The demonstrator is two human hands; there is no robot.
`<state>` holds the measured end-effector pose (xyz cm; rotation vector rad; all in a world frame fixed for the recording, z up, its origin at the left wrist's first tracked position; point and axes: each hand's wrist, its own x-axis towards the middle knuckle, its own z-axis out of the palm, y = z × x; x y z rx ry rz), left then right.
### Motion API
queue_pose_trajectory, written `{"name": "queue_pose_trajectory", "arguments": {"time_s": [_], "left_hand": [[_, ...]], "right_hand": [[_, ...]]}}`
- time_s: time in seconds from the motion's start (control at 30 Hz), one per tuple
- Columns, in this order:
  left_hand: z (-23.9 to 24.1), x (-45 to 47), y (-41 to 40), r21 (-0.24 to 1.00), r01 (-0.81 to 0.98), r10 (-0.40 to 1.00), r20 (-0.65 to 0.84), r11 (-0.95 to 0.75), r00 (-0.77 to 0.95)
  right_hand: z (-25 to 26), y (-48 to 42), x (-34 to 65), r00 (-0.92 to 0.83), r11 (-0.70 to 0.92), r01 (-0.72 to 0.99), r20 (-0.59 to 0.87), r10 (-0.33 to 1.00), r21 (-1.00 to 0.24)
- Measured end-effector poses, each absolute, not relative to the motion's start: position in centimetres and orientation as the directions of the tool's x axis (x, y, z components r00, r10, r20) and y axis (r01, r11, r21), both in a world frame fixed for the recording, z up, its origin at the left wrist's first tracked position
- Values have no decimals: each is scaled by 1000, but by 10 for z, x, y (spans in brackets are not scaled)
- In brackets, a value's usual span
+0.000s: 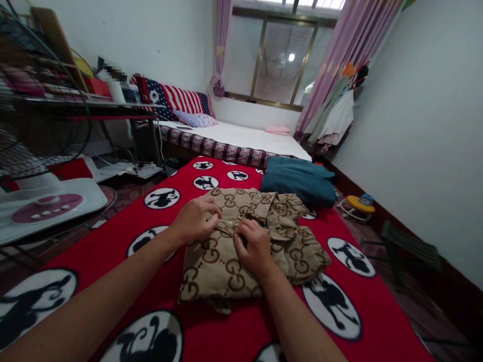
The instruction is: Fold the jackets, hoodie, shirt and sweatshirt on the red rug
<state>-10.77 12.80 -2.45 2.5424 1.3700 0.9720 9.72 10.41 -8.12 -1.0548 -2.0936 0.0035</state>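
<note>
A tan shirt (222,274) with a brown monogram print lies on a red blanket (211,327) patterned with dark figures in white ovals. Its collar and sleeves point to the right. My left hand (198,218) has its fingers curled onto the front edge of the cloth, thumb close to the fingertips. Just right of it, my right hand (253,246) is bent over the same front opening, fingers closed on the fabric. What lies under the fingertips is hidden. A folded teal garment (300,181) rests beyond the shirt.
Behind the blanket stands a white-topped bed (241,133) with pillows. At left are a blurred fan (41,115), its white base (90,196) and a cluttered desk (98,103). A yellow stool (358,203) and a dark folding stool (411,246) stand at right by the wall.
</note>
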Motion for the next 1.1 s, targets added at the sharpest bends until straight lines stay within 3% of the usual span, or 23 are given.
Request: {"name": "queue_pose_trajectory", "arguments": {"time_s": [0.13, 0.27, 0.43, 0.57, 0.7, 0.83, 0.9, 1.0, 1.1], "left_hand": [[-21, -64, 150, 459, 463, 647, 441, -758, 621], [-27, -35, 180, 497, 510, 693, 312, -702, 650], [-29, -14, 193, 286, 691, 747, 219, -664, 628], [-34, 2, 194, 167, 799, 803, 289, -578, 521], [-39, 4, 207, 332, 816, 867, 337, -473, 366], [-52, -6, 220, 603, 623, 867, 323, -497, 379], [-61, -13, 220, 640, 558, 848, 369, -529, 381], [-70, -23, 213, 540, 646, 833, 456, -539, 313], [-71, -29, 202, 362, 830, 858, 453, -423, 240]], "right_hand": [[-83, 101, 98, -350, 689, 660, 689, 635, -300], [-84, 98, 100, -356, 743, 618, 751, 556, -257], [-83, 95, 99, -364, 818, 520, 803, 472, -245], [-82, 95, 97, -377, 828, 496, 795, 476, -261], [-83, 96, 96, -377, 825, 489, 784, 493, -284], [-85, 97, 97, -365, 821, 480, 780, 508, -309], [-86, 97, 96, -361, 818, 474, 776, 518, -325], [-88, 98, 95, -343, 805, 462, 763, 549, -372], [-87, 100, 96, -260, 764, 465, 756, 601, -448]]}}
